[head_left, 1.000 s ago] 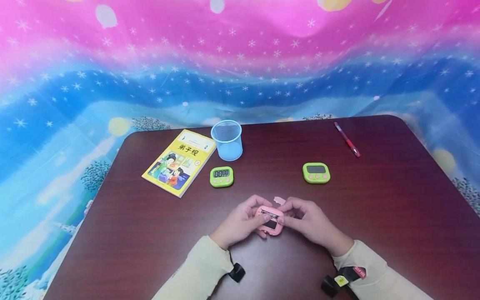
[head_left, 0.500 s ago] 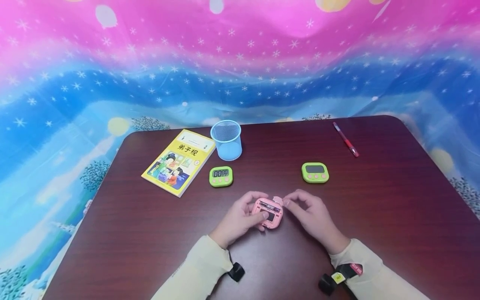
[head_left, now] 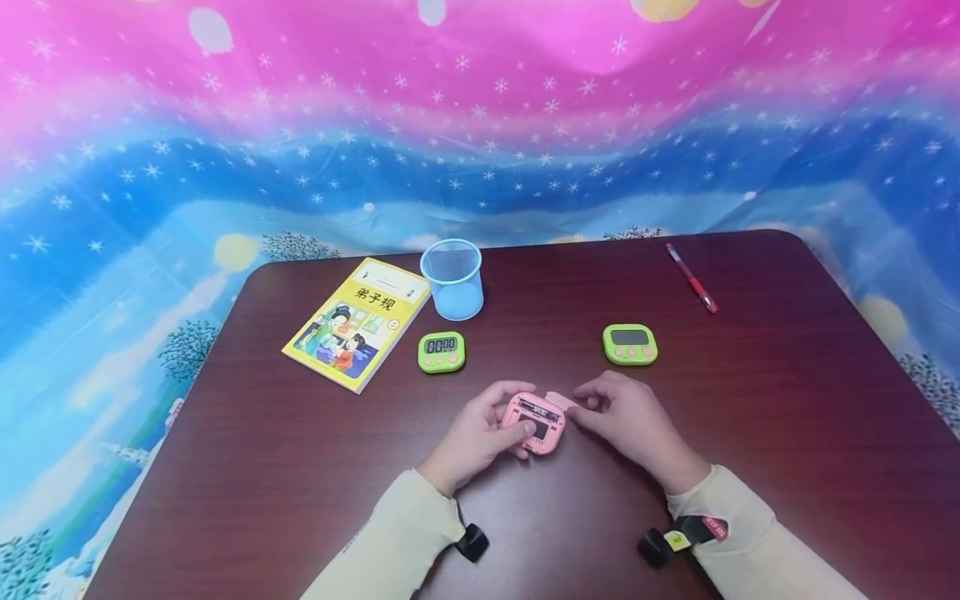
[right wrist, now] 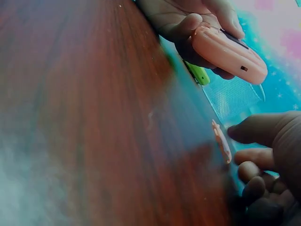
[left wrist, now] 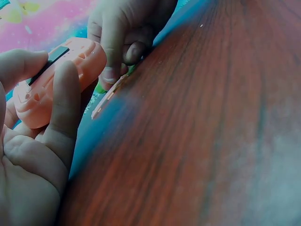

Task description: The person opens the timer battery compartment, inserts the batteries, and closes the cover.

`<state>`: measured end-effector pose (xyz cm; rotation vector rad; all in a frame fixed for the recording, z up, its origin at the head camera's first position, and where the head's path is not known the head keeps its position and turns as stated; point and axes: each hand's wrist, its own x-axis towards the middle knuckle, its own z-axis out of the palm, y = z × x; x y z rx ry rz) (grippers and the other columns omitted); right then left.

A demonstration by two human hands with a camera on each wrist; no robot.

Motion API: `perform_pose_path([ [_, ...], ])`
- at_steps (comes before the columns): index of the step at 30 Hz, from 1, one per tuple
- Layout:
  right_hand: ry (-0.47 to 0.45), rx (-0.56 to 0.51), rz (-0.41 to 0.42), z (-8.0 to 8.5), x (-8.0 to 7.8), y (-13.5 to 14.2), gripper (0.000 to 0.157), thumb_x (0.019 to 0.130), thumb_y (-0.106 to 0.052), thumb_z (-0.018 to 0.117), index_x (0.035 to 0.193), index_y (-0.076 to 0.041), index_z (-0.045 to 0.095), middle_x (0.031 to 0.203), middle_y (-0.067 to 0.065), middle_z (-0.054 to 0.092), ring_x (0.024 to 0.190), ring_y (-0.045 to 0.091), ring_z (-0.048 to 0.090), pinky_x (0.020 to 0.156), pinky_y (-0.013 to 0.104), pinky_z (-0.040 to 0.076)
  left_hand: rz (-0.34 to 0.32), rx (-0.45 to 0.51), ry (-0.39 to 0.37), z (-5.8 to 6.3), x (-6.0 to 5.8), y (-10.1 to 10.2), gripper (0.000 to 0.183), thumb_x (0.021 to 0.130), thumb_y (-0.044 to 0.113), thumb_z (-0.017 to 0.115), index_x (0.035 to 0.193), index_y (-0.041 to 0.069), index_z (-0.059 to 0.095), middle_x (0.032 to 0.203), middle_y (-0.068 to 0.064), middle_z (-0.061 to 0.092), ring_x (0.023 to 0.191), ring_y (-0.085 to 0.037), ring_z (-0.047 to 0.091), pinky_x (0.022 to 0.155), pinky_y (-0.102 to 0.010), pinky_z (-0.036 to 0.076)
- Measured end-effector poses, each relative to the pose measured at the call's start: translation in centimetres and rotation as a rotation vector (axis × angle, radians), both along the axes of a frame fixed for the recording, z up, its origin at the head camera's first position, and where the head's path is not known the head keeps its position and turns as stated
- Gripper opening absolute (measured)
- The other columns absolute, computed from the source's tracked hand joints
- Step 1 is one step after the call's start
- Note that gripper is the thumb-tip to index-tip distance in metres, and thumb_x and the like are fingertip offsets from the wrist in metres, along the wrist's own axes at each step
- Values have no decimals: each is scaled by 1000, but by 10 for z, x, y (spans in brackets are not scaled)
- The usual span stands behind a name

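Note:
My left hand (head_left: pixel 480 437) grips a pink digital timer (head_left: pixel 551 440) by its left side, thumb across its back. The back faces up, and its uncovered battery slot shows a battery (head_left: pixel 540 410). Just beyond the timer's upper right corner lies a small pink battery cover (head_left: pixel 558 401), flat on the table. My right hand (head_left: pixel 630 425) is at that cover, thumb and forefinger extended beside its right end, other fingers curled. In the right wrist view the cover (right wrist: pixel 222 142) lies close by the fingertips, not clearly pinched. The timer (left wrist: pixel 82 66) is raised above the table in the left wrist view.
On the dark wood table (head_left: pixel 300 483) stand two green timers, the left one (head_left: pixel 441 352) reading zeros and the right one (head_left: pixel 629 345) with a blank screen. Behind them are a yellow book (head_left: pixel 358 325), a blue mesh pen holder (head_left: pixel 453 280) and a red pen (head_left: pixel 692 278).
My right hand has left the timer's edge and moved to the loose battery cover. My left hand keeps its grip on the pink timer, which has shifted slightly left and away.

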<state>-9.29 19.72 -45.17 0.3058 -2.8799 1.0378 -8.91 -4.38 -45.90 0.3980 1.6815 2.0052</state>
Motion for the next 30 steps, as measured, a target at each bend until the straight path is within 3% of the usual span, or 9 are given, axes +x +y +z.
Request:
perform_pose_path([
  [5,-14,63,25,1,0,-2,14,78,-17,83,91,-11,78,73,-7,55,67,10,51,61,29,44,2,-1,-1,0,0,0,53,94,-4,64,143,-1,45,107,-18,69,73,-19,68,62,-32,61],
  [10,-38,41,32,0,0,-1,11,77,-16,81,84,-15,72,75,-7,56,69,10,51,62,29,44,7,-10,-4,-2,1,-1,52,94,-4,65,143,0,46,108,-19,69,73,-19,68,62,-31,61],
  [16,-120,-113,-21,-4,-1,4,10,83,-13,80,85,-14,70,68,-6,60,61,11,54,55,25,45,-5,-10,3,-5,0,-1,52,95,-3,64,143,0,45,107,-19,69,73,-18,68,63,-33,62],
  [23,-184,-428,-98,4,-2,0,24,90,-17,77,110,-5,71,79,8,64,59,18,59,47,28,50,0,-2,0,-3,-2,-1,52,95,-3,64,143,1,46,108,-18,69,75,-18,70,66,-34,62],
  [30,-134,-472,-59,12,8,-6,15,91,-16,76,104,-9,74,75,8,66,63,18,61,54,27,52,-11,4,-13,-2,-2,1,51,96,-2,63,144,4,45,105,-16,69,76,-17,70,67,-35,63],
])
